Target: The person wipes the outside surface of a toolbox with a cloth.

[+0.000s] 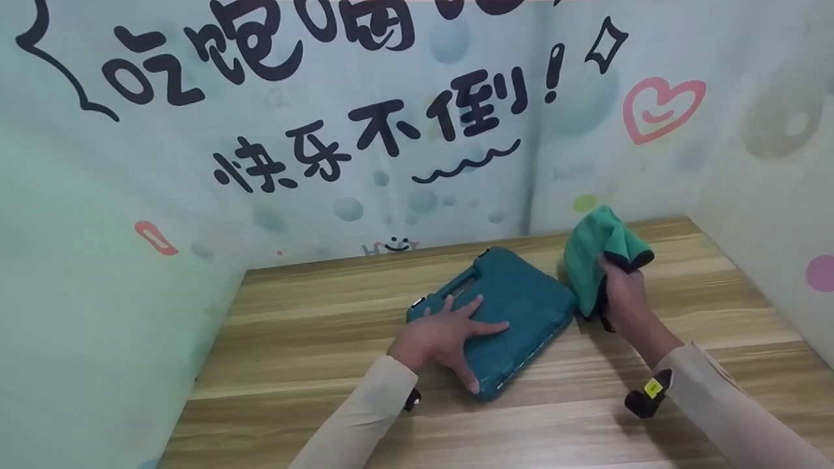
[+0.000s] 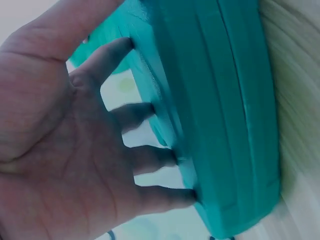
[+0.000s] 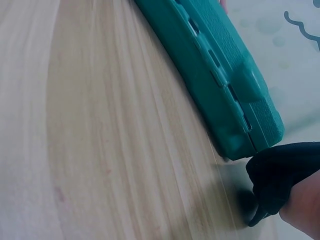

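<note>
A teal plastic carrying case (image 1: 524,296) with a built-in handle lies flat on the table, turned at an angle. My left hand (image 1: 438,335) rests on its lid with the fingers spread wide. The left wrist view shows those fingertips (image 2: 187,197) touching the top of the case near its edge. Just beyond the case's right corner, my right hand (image 1: 627,296) grips a green cloth (image 1: 589,251) with a black underside. In the right wrist view, the dark part of the cloth (image 3: 280,170) bunches beside the case's end, and latches line the case's side.
The wood-grain table (image 1: 306,365) runs back to a printed backdrop (image 1: 313,215) with black lettering. Pale walls rise at the left and right (image 1: 769,215). A small dark camera (image 1: 645,397) is strapped at the right wrist.
</note>
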The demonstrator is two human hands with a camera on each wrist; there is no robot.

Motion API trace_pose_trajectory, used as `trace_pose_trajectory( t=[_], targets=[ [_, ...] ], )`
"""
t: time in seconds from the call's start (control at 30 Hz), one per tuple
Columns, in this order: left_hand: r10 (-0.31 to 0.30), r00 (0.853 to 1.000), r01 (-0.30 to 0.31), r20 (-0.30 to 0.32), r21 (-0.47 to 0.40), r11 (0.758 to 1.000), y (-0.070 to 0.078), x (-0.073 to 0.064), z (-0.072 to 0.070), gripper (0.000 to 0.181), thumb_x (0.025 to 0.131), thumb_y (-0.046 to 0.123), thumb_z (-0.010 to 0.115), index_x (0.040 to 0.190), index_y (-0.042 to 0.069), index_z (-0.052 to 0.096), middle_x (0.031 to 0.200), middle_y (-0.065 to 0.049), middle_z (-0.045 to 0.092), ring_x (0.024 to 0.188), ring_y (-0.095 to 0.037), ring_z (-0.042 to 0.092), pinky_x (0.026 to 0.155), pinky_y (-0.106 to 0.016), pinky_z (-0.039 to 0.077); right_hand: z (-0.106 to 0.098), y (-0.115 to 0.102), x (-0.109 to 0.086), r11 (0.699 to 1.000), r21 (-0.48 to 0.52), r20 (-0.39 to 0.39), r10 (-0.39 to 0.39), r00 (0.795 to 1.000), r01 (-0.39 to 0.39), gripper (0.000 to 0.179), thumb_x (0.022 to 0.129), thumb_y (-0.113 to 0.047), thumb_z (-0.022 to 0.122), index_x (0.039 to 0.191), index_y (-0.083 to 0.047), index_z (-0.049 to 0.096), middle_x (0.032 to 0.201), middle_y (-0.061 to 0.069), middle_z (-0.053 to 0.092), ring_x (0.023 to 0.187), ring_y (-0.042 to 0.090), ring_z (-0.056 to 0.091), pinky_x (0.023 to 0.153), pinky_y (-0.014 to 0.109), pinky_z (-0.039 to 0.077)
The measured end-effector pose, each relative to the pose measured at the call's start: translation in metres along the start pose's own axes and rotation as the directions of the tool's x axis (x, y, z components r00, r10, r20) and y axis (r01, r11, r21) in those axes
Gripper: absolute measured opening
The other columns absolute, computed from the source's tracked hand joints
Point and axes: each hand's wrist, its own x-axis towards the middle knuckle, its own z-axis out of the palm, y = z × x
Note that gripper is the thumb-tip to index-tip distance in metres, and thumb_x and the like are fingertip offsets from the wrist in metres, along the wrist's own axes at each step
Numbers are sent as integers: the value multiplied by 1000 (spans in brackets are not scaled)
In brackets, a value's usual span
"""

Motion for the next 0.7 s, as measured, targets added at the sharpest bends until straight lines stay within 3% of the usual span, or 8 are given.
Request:
trace_pose_trajectory(
  t=[0.23, 0.4, 0.57, 0.7],
  targets=[
    [-77, 995, 79, -59, 28, 997, 23, -5, 11, 105, 69, 62, 87, 157, 50, 30, 169, -8, 7, 147, -54, 4, 107, -74, 19, -1, 1, 0, 997, -74, -25, -36, 999, 34, 52, 102, -38, 62, 138, -7, 41, 144, 6, 37, 132, 18, 35, 113, 33, 26],
    [-129, 984, 142, -120, 114, 983, 42, -4, 24, 102, 74, 78, 72, 159, 48, 25, 167, -16, 13, 143, -59, 17, 105, -70, 29, -1, 2, -1, 994, -105, -30, -29, 999, 26, 61, 102, -40, 60, 145, -3, 37, 148, 8, 36, 136, 19, 34, 115, 34, 25],
    [-151, 962, 212, -226, 277, 937, 64, 3, 39, 103, 76, 92, 48, 162, 41, 22, 159, -26, 29, 132, -58, 41, 99, -61, 44, -2, 3, 0, 988, -156, -27, -22, 999, 18, 70, 102, -42, 59, 150, 0, 31, 153, 9, 32, 139, 21, 31, 116, 35, 23],
    [-189, 942, 281, -278, 339, 898, 78, 10, 45, 106, 75, 96, 38, 162, 37, 23, 154, -26, 39, 131, -48, 48, 95, -59, 47, -3, 4, -1, 987, -157, -25, -40, 999, 36, 63, 102, -40, 60, 145, -1, 36, 149, 9, 34, 136, 20, 34, 114, 35, 25]
  ],
)
